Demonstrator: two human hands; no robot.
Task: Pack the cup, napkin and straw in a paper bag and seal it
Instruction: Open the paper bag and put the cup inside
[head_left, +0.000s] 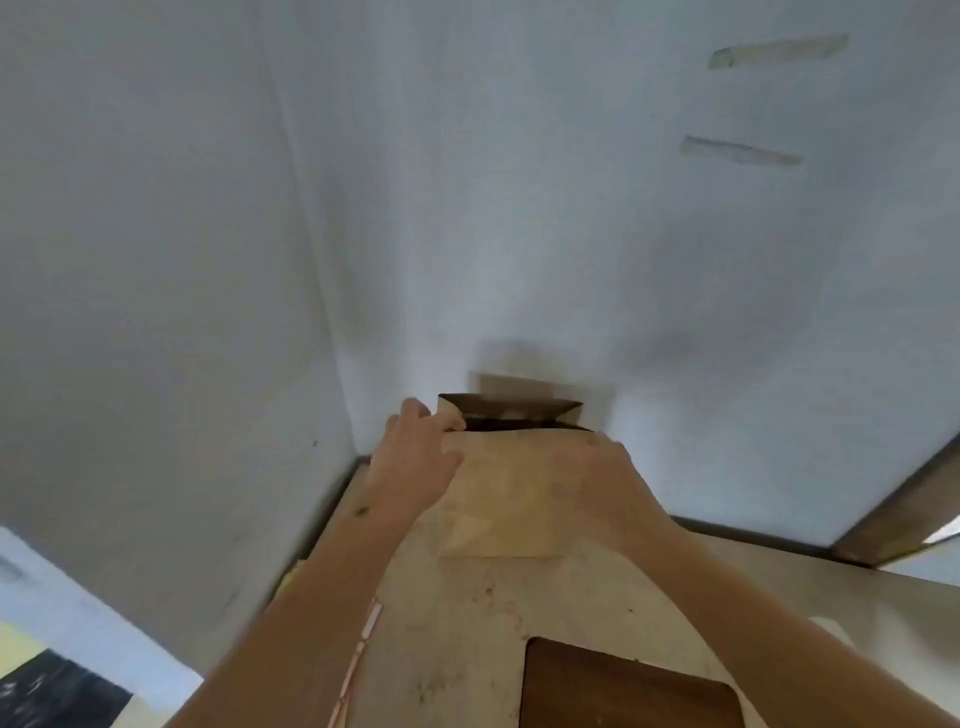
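A brown paper bag (501, 499) stands upright on the pale table (467, 613), close to the white wall corner. Its mouth is open and dark inside; nothing inside can be made out. My left hand (415, 457) grips the bag's top left edge with the fingers curled over the rim. My right hand (597, 478) holds the bag's upper right side. A thin straw in a white and red wrapper (358, 654) lies along the table beside my left forearm. No cup or napkin is visible.
A dark brown board or tray (623, 691) lies at the table's near edge. White walls (467, 208) close in behind and to the left. A dark frame (898, 509) runs at the right. The picture is blurred.
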